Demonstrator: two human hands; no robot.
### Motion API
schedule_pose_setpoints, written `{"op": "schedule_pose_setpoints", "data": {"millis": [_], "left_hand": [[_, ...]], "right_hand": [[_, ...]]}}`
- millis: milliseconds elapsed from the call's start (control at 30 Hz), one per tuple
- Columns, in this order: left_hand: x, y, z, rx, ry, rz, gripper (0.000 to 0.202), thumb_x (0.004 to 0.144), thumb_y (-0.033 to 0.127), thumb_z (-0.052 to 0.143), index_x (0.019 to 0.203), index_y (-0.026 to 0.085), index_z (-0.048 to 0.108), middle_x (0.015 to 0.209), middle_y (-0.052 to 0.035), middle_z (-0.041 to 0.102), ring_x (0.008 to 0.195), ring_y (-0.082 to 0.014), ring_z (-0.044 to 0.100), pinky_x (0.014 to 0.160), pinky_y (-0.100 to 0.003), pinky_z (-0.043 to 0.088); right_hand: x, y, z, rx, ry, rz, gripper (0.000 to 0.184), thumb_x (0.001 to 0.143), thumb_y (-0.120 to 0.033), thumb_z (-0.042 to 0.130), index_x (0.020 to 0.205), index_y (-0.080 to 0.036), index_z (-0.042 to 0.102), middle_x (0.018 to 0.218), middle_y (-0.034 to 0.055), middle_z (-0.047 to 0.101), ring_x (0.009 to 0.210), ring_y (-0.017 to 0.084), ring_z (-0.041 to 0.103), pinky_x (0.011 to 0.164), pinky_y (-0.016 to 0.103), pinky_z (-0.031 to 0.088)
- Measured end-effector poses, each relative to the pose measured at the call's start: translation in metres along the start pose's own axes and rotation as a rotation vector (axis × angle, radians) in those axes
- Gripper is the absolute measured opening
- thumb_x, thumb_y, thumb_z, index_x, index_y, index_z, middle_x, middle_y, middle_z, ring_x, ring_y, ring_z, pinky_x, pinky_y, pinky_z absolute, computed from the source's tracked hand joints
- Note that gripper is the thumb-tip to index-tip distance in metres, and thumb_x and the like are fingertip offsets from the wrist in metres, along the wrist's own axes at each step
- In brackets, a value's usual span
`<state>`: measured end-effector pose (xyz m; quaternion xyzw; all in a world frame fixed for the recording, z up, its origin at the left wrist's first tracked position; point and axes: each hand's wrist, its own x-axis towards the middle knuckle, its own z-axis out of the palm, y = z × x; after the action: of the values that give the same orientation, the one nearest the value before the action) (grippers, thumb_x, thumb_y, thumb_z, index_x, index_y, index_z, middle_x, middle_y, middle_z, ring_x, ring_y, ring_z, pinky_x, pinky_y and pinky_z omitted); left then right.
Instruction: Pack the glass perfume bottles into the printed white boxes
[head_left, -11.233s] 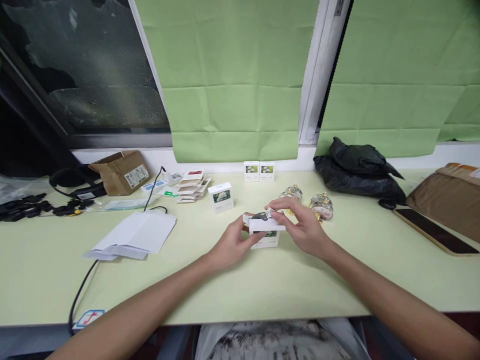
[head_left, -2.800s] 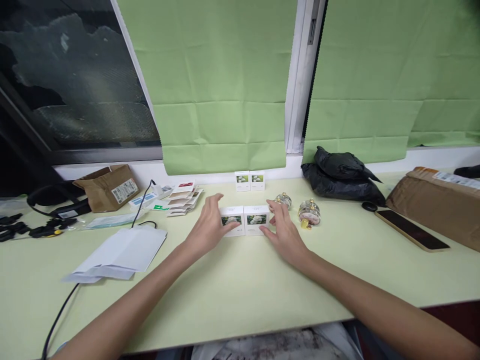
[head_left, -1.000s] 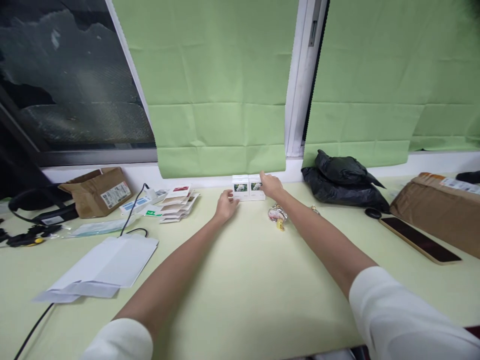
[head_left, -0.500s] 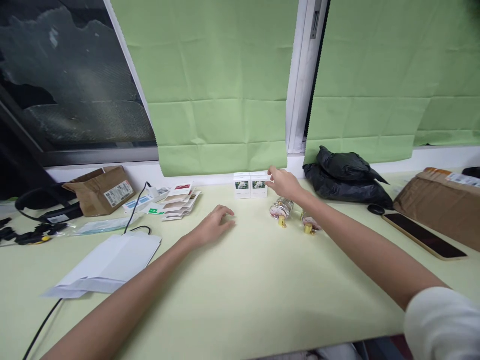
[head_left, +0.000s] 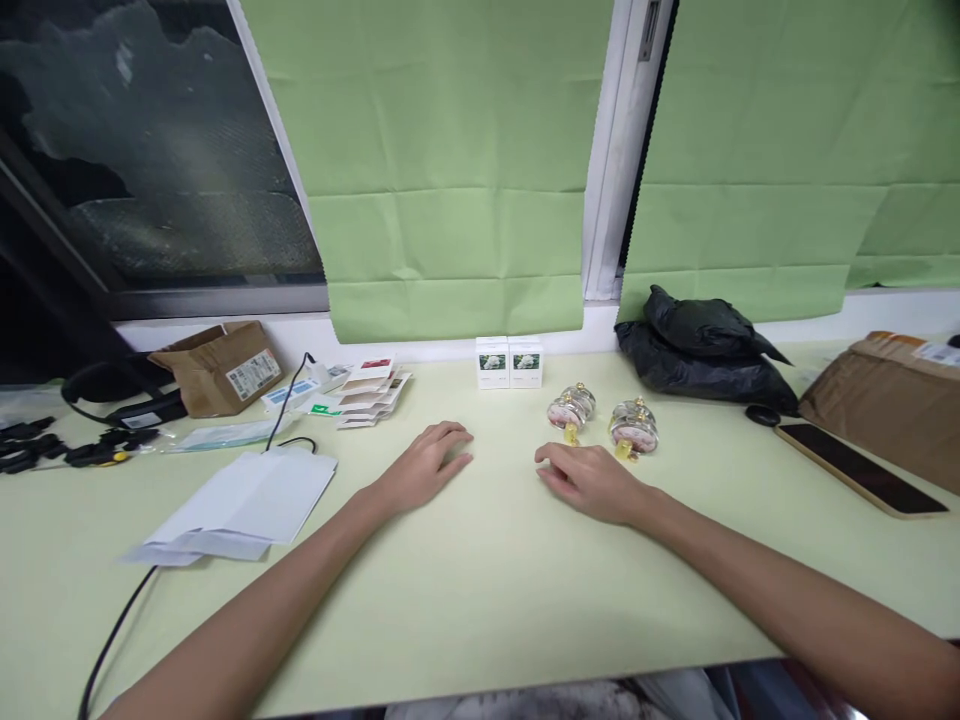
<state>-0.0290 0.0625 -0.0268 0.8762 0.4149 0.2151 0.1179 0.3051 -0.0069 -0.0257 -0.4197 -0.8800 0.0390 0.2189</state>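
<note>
On the table (head_left: 465,620) rests my left hand (head_left: 426,466), its fingers loosely bent and the thumb apart, with nothing in it. My right hand (head_left: 589,482) lies opposite, also holding nothing, fingers curved with a gap to the thumb. Just beyond it are two clusters of shiny, clear-and-silver round pieces with gold ends, a left cluster (head_left: 571,408) and a right cluster (head_left: 634,428); their kind is hard to make out. Two small white boxes with flower pictures, a left box (head_left: 493,364) and a right box (head_left: 526,364), stand side by side near the wall.
To the left lie a pile of flat packets (head_left: 371,395), white paper sheets (head_left: 240,505), a black cable (head_left: 112,635) and an opened brown carton (head_left: 217,370). At right are black plastic bags (head_left: 697,350), a phone (head_left: 855,468) and a brown parcel (head_left: 885,400). Green curtains (head_left: 450,200) hang behind.
My right hand has drawn back from the right white box towards me and now lies on the table before the shiny clusters. The left hand stays nearly still. The view has shifted slightly.
</note>
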Motion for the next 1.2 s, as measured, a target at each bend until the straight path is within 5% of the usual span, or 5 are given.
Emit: {"op": "schedule_pose_setpoints", "data": {"millis": [533,1033,1200], "left_hand": [[-0.001,0.008,-0.006,-0.026,-0.037,0.012,0.044,0.107,0.05,0.05,0.144,0.029,0.062,0.15,-0.0088,0.059,0.142,-0.0282,0.055,0.123,-0.042,0.041],[-0.004,0.009,-0.011,-0.081,0.017,0.053,0.039,0.103,0.05,0.061,0.136,0.032,0.069,0.143,-0.0069,0.066,0.132,-0.0254,0.064,0.116,-0.035,0.049],[0.004,-0.002,-0.028,0.068,0.028,0.06,0.033,0.106,0.045,0.052,0.131,0.032,0.07,0.136,-0.0074,0.069,0.126,-0.0272,0.066,0.113,-0.04,0.049]], "right_hand": [[0.003,0.008,0.003,0.288,0.044,0.118,0.026,0.106,-0.036,0.052,0.094,-0.022,0.07,0.077,-0.0005,0.068,0.067,0.016,0.058,0.065,0.027,0.041],[0.003,0.012,0.005,0.308,0.027,0.108,0.028,0.106,-0.037,0.052,0.092,-0.022,0.071,0.082,0.0014,0.073,0.073,0.018,0.063,0.069,0.03,0.045],[0.002,0.012,0.004,0.311,0.017,0.106,0.027,0.106,-0.035,0.053,0.093,-0.022,0.071,0.084,0.0018,0.074,0.074,0.018,0.064,0.071,0.03,0.045]]}}
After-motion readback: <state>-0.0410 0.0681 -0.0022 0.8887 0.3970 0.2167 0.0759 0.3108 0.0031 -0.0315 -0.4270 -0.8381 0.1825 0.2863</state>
